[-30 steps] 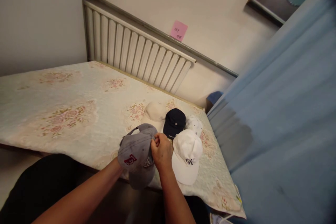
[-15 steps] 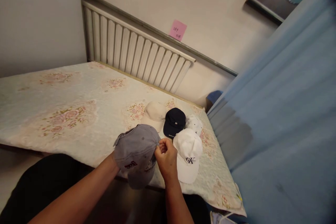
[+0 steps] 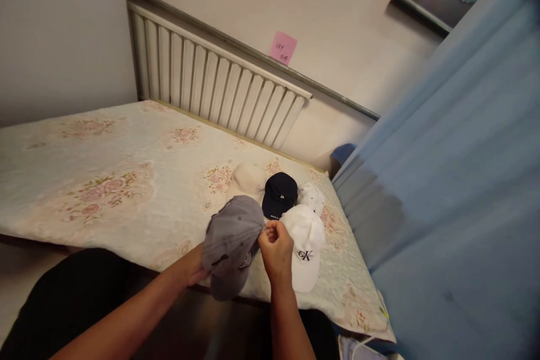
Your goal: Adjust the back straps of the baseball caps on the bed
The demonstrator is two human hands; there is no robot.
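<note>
A grey baseball cap (image 3: 234, 230) is held up above the near edge of the bed, its brim tilted down toward me. My left hand (image 3: 197, 266) reaches into it from the left and supports it; the fingers are hidden inside. At the top of the crown, my right hand (image 3: 276, 248) pinches the cloth with closed fingertips. Just right of that hand lies a white cap (image 3: 310, 278) with dark letters on its front. Behind are a black cap (image 3: 280, 194), a beige cap (image 3: 248, 176) partly covered by the grey one, and another whitish cap (image 3: 311, 197).
The caps rest on a bed with a floral cover (image 3: 139, 225). A white radiator (image 3: 211, 76) runs along the wall behind, below a pink note (image 3: 283, 48). On the right hangs a blue curtain (image 3: 459, 180). My dark-clothed knees are under the bed's near edge.
Both hands have shifted a little to the right with the grey cap. The cap has turned, so its red-marked side shows less. The other caps lie where they were.
</note>
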